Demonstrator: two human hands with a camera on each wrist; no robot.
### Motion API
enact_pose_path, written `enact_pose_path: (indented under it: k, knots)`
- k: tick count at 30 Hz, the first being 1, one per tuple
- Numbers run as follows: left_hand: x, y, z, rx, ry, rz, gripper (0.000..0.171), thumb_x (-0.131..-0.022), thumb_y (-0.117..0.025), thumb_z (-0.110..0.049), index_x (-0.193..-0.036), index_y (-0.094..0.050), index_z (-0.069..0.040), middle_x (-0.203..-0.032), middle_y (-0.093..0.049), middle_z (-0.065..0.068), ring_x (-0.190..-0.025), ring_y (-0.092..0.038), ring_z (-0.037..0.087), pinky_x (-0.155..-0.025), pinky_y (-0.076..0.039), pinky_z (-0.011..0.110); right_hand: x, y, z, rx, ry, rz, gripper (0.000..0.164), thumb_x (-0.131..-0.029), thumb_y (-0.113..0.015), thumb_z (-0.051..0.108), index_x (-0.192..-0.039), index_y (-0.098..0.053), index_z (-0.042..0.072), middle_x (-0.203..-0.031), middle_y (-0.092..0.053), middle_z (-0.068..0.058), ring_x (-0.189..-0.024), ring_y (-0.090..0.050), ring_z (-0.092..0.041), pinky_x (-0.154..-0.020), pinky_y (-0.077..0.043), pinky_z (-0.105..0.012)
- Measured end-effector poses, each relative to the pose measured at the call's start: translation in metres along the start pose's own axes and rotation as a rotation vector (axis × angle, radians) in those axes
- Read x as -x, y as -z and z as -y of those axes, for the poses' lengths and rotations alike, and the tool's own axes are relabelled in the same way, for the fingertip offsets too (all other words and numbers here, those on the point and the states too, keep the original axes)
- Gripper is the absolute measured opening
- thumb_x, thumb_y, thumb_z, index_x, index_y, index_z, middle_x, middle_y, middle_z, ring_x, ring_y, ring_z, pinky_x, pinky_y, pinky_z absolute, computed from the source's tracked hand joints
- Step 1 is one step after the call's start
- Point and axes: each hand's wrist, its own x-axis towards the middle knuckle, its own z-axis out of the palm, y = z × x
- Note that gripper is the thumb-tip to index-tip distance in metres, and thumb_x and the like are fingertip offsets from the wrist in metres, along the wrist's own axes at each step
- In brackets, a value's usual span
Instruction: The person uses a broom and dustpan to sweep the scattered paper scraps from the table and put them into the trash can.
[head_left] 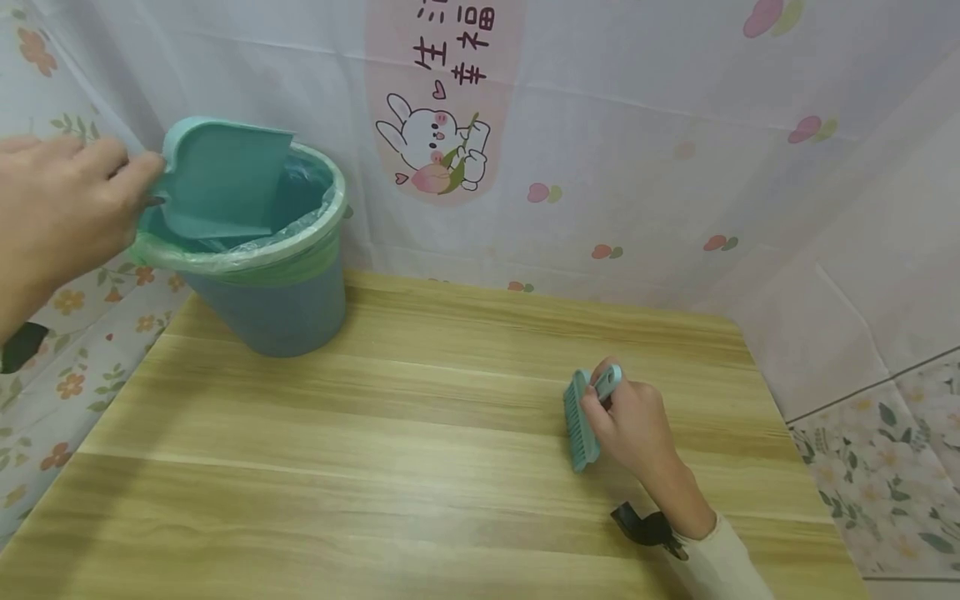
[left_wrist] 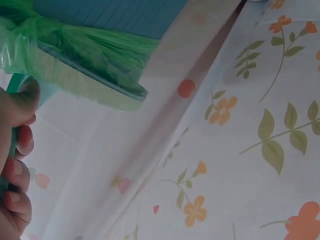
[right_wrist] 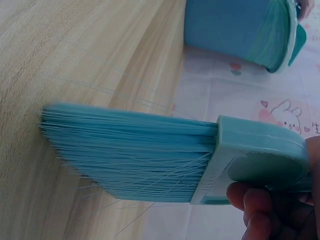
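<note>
My left hand (head_left: 71, 196) grips the handle of a teal dustpan (head_left: 228, 179), whose pan is tipped into the mouth of a blue trash bin (head_left: 277, 312). In the left wrist view, the fingers (left_wrist: 17, 175) curl round the green handle beside the bin's rim. A green plastic bag (head_left: 300, 271) lines the bin and folds over its edge. On the right, my right hand (head_left: 633, 425) holds a small teal brush (head_left: 579, 421) by its handle. The right wrist view shows the brush's blue bristles (right_wrist: 130, 152) pointing down at the wooden table.
The bin stands at the back left of the wood-grain table (head_left: 420, 467). A white curtain (head_left: 630, 125) with a rabbit print hangs behind the table, and flowered cloth (head_left: 67, 400) covers the left side. A dark strap (head_left: 645, 527) sits at my right wrist.
</note>
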Motion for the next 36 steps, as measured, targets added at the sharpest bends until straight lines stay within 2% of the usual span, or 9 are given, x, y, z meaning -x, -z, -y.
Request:
enact_pose_path:
  k: [3,6,10,14,22,27,29,31,36]
  knots:
    - [0.003,-0.001,0.004,0.053,0.005,0.011,0.027,-0.113,-0.055,-0.011,-0.110,-0.059,0.016,-0.064,-0.052,0.028,-0.038,-0.039,0.034,-0.036,-0.033,0.047,0.000,0.000,0.000,0.001,-0.001,0.004,0.005,-0.094,-0.058,0.005,-0.091,-0.054,0.007,-0.058,-0.038,0.016,-0.046,-0.032,0.003,-0.041,-0.028,-0.020]
    - [0.006,-0.001,0.006,0.088,0.009,0.025,0.046,-0.119,-0.043,-0.025,-0.097,-0.048,0.015,-0.056,-0.037,0.020,-0.036,-0.028,0.026,-0.036,-0.025,0.043,0.000,0.000,-0.001,0.003,0.001,0.005,0.006,-0.094,-0.058,0.005,-0.091,-0.054,0.007,-0.058,-0.037,0.016,-0.046,-0.031,0.003,-0.041,-0.027,-0.020]
    - [0.007,0.001,0.002,0.103,0.048,0.034,0.065,-0.122,-0.028,-0.041,-0.077,-0.033,0.006,-0.050,-0.028,0.014,-0.034,-0.024,0.026,-0.035,-0.021,0.040,0.000,-0.001,-0.001,0.005,0.005,0.006,0.007,-0.094,-0.058,0.005,-0.090,-0.052,0.009,-0.058,-0.035,0.017,-0.047,-0.029,0.004,-0.042,-0.026,-0.020]
    - [0.004,0.006,-0.005,0.133,0.124,0.057,0.073,-0.120,-0.021,-0.051,-0.070,-0.029,0.001,-0.046,-0.026,0.012,-0.032,-0.025,0.030,-0.033,-0.022,0.043,0.000,-0.001,-0.001,0.004,0.006,0.004,0.008,-0.093,-0.058,0.005,-0.090,-0.052,0.009,-0.058,-0.034,0.017,-0.047,-0.027,0.004,-0.043,-0.025,-0.020]
    - [0.002,0.016,-0.012,0.143,0.288,0.261,0.082,-0.112,0.000,-0.069,-0.070,-0.027,-0.004,-0.048,-0.027,0.011,-0.037,-0.031,0.035,-0.037,-0.029,0.050,-0.001,0.000,-0.001,-0.001,0.006,0.009,0.009,-0.093,-0.057,0.005,-0.089,-0.051,0.010,-0.059,-0.032,0.018,-0.048,-0.025,0.005,-0.042,-0.024,-0.019]
    - [-0.004,0.023,-0.017,0.157,0.342,0.430,0.082,-0.113,-0.001,-0.065,-0.078,-0.034,0.001,-0.053,-0.035,0.014,-0.041,-0.039,0.036,-0.040,-0.033,0.052,-0.001,0.000,-0.002,-0.003,0.013,0.009,0.009,-0.093,-0.057,0.005,-0.089,-0.050,0.010,-0.059,-0.032,0.018,-0.048,-0.025,0.005,-0.043,-0.023,-0.019]
    - [-0.007,0.025,-0.021,0.170,0.342,0.446,0.082,-0.113,-0.001,-0.065,-0.084,-0.037,0.004,-0.054,-0.037,0.015,-0.042,-0.040,0.037,-0.041,-0.032,0.053,-0.001,0.000,-0.002,-0.007,0.012,0.008,0.009,-0.093,-0.057,0.004,-0.089,-0.051,0.009,-0.058,-0.032,0.018,-0.048,-0.025,0.005,-0.042,-0.024,-0.019]
    - [-0.009,0.024,-0.026,0.194,0.301,0.376,0.076,-0.116,-0.007,-0.061,-0.084,-0.036,0.002,-0.052,-0.033,0.012,-0.039,-0.035,0.033,-0.039,-0.027,0.049,0.000,0.000,-0.002,-0.011,0.010,0.006,0.008,-0.093,-0.057,0.004,-0.089,-0.052,0.009,-0.058,-0.033,0.018,-0.047,-0.026,0.005,-0.042,-0.024,-0.019]
    - [-0.015,0.015,-0.043,0.219,0.100,0.081,0.062,-0.120,-0.023,-0.051,-0.078,-0.030,-0.006,-0.051,-0.019,0.001,-0.038,-0.018,0.020,-0.038,-0.015,0.039,0.000,0.000,-0.001,-0.015,0.003,0.001,0.008,-0.092,-0.058,0.004,-0.090,-0.053,0.008,-0.058,-0.035,0.017,-0.047,-0.028,0.005,-0.041,-0.025,-0.018]
